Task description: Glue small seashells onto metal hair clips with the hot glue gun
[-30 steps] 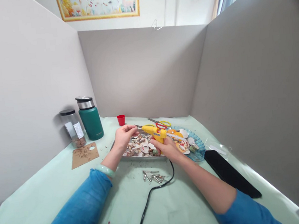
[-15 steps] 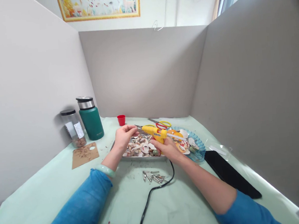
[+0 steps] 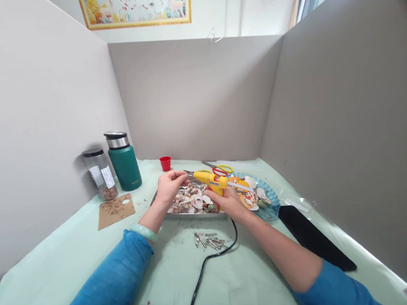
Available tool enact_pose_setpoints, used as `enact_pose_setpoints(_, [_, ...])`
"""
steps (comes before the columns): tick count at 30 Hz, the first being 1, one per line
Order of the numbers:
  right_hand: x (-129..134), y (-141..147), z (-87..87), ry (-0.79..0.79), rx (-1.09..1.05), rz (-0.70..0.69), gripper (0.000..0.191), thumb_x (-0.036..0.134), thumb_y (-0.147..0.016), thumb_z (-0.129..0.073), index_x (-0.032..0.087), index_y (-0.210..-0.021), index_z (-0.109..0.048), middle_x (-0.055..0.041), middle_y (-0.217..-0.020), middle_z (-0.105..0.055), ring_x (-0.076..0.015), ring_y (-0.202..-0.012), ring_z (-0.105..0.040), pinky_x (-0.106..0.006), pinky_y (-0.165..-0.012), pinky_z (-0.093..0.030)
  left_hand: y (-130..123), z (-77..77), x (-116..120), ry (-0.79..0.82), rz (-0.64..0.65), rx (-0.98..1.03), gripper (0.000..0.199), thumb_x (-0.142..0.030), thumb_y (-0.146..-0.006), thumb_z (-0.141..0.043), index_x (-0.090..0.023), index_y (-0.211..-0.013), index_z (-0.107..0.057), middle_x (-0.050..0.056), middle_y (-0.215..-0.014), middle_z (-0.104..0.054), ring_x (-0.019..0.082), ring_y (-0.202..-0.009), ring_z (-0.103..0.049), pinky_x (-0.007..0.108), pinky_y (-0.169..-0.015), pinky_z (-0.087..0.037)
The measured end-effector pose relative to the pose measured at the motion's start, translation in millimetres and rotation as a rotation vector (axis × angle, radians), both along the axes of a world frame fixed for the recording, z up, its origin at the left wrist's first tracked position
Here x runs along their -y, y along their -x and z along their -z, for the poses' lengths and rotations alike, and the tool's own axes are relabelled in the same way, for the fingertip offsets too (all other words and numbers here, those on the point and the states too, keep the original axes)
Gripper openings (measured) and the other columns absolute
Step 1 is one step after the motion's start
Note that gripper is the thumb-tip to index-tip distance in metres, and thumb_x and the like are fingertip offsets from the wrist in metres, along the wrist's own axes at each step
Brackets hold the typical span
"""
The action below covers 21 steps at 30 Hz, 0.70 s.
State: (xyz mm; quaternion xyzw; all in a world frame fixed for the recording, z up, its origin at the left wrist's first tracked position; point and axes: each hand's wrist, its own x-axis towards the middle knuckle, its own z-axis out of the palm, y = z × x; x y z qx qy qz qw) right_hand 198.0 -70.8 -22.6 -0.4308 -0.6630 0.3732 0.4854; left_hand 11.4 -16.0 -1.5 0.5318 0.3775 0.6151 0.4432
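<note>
My right hand [image 3: 230, 201] is wrapped round the handle of a yellow hot glue gun [image 3: 209, 179], whose nozzle points left. A white glue stick [image 3: 241, 186] sticks out of its back end. Just left of the nozzle, my left hand [image 3: 170, 184] is closed in a pinch; what its fingertips hold is too small to make out. Both hands are above a metal tray [image 3: 191, 215] filled with small seashells [image 3: 186, 201]. Below the tray, a small heap of metal clips [image 3: 209, 241] lies on the green table cover.
A blue plate [image 3: 273, 198] of larger shells stands right of the tray, scissors [image 3: 221, 168] behind. The gun's black cord [image 3: 200, 272] runs to the front edge. At left are a green bottle [image 3: 125, 167], a jar [image 3: 101, 176] and brown card [image 3: 115, 212]. A red cup [image 3: 165, 164] stands behind.
</note>
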Motion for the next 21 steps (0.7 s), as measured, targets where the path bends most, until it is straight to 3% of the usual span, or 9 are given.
enact_pose_setpoints(21, [-1.6, -0.6, 1.2, -0.007, 0.01, -0.017, 0.03, 0.045, -0.08, -0.057, 0.016, -0.086, -0.061, 0.0059, -0.046, -0.045, -0.0092, -0.044, -0.041, -0.023, -0.046, -0.038, -1.0, -0.7, 2.1, -0.023, -0.028, -0.008, 0.032, -0.033, -0.057, -0.078, -0.01, -0.075, -0.065, 0.005, -0.059, -0.066, 0.015, -0.056, -0.063, 0.027, -0.062, -0.051])
